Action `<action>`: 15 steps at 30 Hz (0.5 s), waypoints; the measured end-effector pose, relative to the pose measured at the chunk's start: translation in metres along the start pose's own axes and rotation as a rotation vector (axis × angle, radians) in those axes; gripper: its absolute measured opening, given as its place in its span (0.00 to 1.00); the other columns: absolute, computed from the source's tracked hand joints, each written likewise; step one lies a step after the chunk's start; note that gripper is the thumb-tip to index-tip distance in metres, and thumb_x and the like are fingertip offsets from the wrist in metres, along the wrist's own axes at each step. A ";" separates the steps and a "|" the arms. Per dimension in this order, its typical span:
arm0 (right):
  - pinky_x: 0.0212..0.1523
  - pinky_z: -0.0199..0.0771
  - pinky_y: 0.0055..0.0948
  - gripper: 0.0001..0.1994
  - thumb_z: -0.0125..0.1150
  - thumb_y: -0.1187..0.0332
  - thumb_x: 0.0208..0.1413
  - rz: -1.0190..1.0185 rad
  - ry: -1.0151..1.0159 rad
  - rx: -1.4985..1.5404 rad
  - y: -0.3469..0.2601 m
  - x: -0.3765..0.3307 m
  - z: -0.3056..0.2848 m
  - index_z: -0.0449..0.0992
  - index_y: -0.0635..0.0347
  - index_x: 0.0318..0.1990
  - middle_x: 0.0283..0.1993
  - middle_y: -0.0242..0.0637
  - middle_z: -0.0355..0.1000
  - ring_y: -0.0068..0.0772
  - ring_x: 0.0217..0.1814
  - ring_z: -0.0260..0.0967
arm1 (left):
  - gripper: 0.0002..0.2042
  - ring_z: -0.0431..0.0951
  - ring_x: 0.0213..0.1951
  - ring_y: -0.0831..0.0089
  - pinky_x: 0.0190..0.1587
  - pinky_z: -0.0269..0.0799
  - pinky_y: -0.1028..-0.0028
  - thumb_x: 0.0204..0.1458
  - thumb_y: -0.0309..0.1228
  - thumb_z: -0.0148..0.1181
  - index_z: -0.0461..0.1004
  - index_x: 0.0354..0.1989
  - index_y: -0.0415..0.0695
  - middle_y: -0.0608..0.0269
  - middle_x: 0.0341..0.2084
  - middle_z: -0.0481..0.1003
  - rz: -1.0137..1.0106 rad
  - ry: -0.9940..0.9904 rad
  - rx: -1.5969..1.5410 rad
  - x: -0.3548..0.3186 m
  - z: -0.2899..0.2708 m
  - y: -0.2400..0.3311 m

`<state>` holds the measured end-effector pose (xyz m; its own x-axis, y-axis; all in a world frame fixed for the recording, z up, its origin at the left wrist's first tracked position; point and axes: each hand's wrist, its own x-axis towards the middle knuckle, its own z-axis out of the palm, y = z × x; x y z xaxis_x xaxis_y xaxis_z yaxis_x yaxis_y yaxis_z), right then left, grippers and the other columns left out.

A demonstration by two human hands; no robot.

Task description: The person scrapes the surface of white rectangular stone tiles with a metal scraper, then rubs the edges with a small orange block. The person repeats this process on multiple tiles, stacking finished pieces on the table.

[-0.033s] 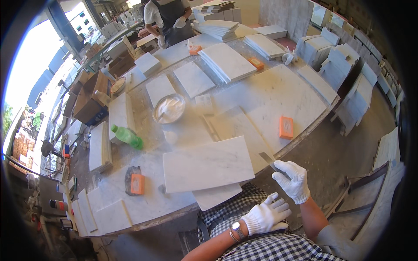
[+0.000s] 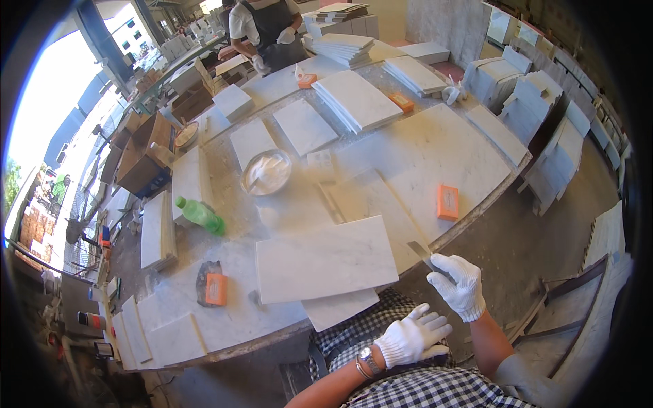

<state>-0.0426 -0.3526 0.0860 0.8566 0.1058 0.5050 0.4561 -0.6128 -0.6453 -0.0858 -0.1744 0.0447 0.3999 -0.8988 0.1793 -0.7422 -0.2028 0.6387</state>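
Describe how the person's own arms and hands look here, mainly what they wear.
The left hand and right hand wear white knit gloves. A silvery watch with a pale, round dial and a thin bracelet circle the left wrist. A grey sleeve shows on the right arm.

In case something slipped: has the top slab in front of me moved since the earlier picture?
No; the top slab keeps its place right of the leftmost orange box; the whole picture merely shifted slightly.
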 end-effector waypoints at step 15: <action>0.31 0.80 0.34 0.23 0.74 0.60 0.54 -0.146 -0.315 0.023 -0.029 -0.022 0.034 0.79 0.57 0.56 0.36 0.38 0.81 0.41 0.33 0.81 | 0.13 0.80 0.45 0.77 0.49 0.76 0.76 0.65 0.32 0.63 0.82 0.53 0.38 0.62 0.45 0.83 -0.752 0.877 -1.087 -0.052 0.006 -0.035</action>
<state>-0.0663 -0.3103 0.0738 0.8125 0.4303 0.3934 0.5818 -0.5557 -0.5939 -0.0842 -0.1234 0.0085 0.9417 -0.1540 -0.2992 0.3286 0.2291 0.9162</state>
